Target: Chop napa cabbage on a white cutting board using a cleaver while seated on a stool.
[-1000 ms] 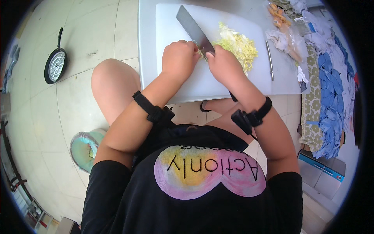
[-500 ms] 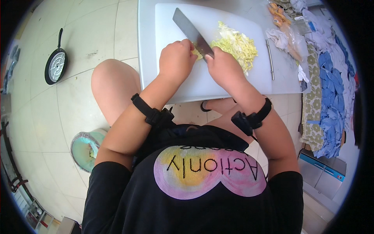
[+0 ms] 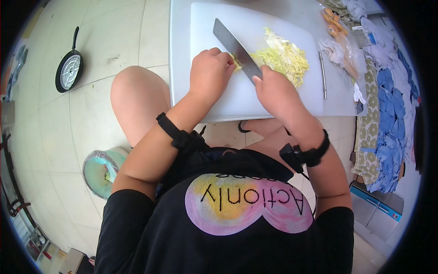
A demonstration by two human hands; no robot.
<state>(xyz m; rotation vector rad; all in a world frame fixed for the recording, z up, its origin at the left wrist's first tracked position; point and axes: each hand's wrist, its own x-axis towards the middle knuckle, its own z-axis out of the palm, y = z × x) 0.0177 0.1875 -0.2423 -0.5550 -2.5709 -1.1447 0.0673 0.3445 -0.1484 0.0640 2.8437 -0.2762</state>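
Observation:
My right hand [image 3: 276, 89] is closed round the handle of a broad-bladed kitchen knife [image 3: 235, 48]. Its blade slants away to the far left, above a white cutting board [image 3: 203, 25]. To the left of the blade, my left hand [image 3: 209, 73] has its fingers curled on a small piece of yellow-green cabbage [image 3: 237, 64], mostly hidden by the fingers and the blade. A loose heap of shredded cabbage [image 3: 285, 59] lies on the board to the right of the knife.
Beside the board, a thin metal rod [image 3: 323, 75] lies on the table. Plastic bags with orange items [image 3: 333, 25] sit at the far right. On the floor are a black frying pan [image 3: 70, 73] and a lined bin [image 3: 98, 169]. Blue cloth [image 3: 388, 114] hangs at right.
The knife and my right hand have shifted slightly right and nearer to me, a little away from my left hand. The whole view has also moved a little.

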